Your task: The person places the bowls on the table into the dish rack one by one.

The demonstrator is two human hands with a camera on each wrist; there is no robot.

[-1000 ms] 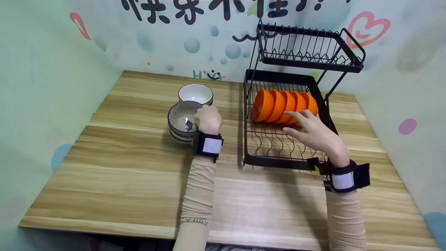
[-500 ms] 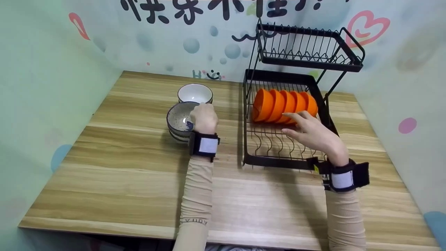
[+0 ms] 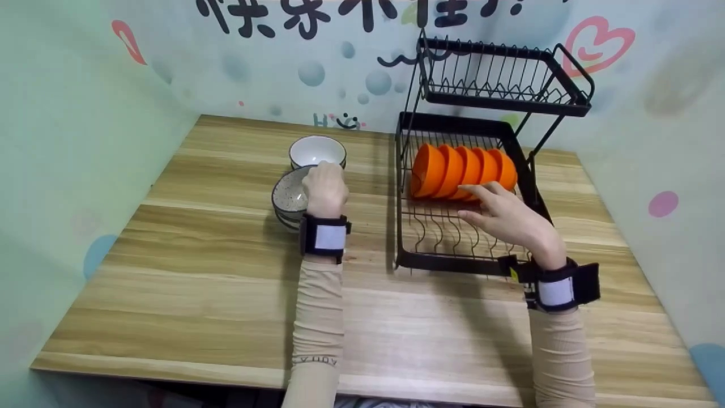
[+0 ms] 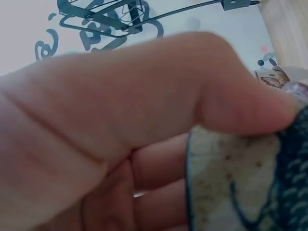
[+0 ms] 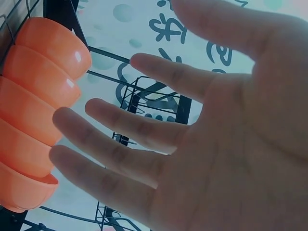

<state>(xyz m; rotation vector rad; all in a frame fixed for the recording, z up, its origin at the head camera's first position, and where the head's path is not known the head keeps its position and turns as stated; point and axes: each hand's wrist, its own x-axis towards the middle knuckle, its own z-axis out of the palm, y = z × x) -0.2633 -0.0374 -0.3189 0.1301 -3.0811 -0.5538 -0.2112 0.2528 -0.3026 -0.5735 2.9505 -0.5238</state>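
Note:
My left hand [image 3: 326, 189] pinches the right rim of a speckled grey bowl [image 3: 289, 192] with a dark rim, the top one of a small stack. In the left wrist view the thumb [image 4: 226, 103] lies against its speckled, blue-patterned surface, with the other fingers on the far side of the rim. My right hand [image 3: 510, 218] hovers over the front of the black dish rack [image 3: 453, 262], fingers spread and holding nothing. Orange bowls [image 3: 427, 173] stand on their sides in a row in the lower tier, just beyond those fingers; in the right wrist view they appear apart from the fingertips.
Behind the speckled stack stands a white bowl [image 3: 317, 151] with a dark rim. The rack's upper tier [image 3: 504, 103] overhangs the back of the lower one. Patterned walls enclose the wooden table [image 3: 198, 294] at the back and both sides.
My left hand has shifted slightly left and away from me along the speckled bowl's rim, covering more of the bowl. The bowls and my right hand have stayed nearly in place.

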